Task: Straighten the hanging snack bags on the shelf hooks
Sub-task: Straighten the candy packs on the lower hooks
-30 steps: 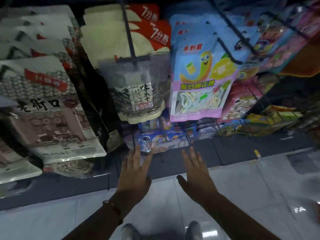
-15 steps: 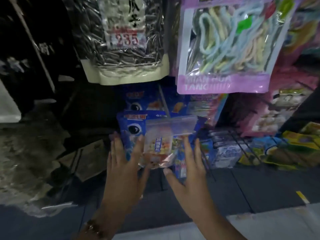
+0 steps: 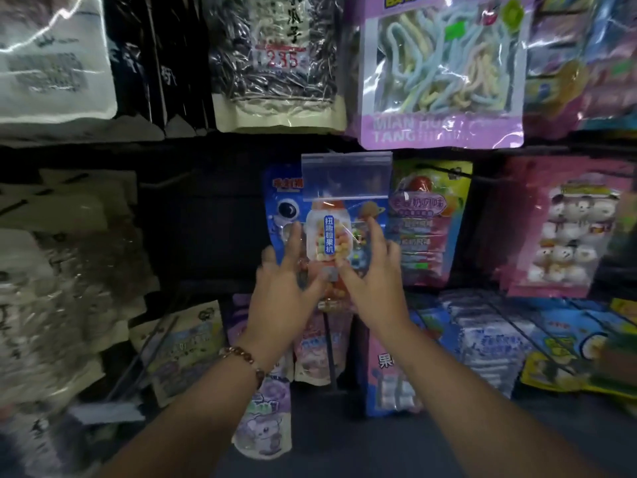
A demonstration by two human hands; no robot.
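A clear zip bag (image 3: 346,177) with a small candy-machine toy full of coloured sweets hangs at the centre of the middle row, in front of a blue astronaut bag (image 3: 281,208). My left hand (image 3: 286,288) holds its left side, fingers pointing up and thumb reaching under the toy. On the right side my right hand (image 3: 370,281) holds the same bag, index finger raised along it and thumb across the front. The hook that carries the bag is hidden behind it.
Above hang a sunflower-seed bag (image 3: 275,63) and a purple sour-rope candy bag (image 3: 444,81). A green-topped bag (image 3: 427,215) and a pink marshmallow bag (image 3: 565,229) hang to the right. Several bags fill the lower hooks (image 3: 324,339) and the left side (image 3: 62,263). Floor (image 3: 344,443) lies below.
The view has dropped and closed in on the middle row. Both hands rose from open air to the clear candy bag and now hold it from both sides, upright.
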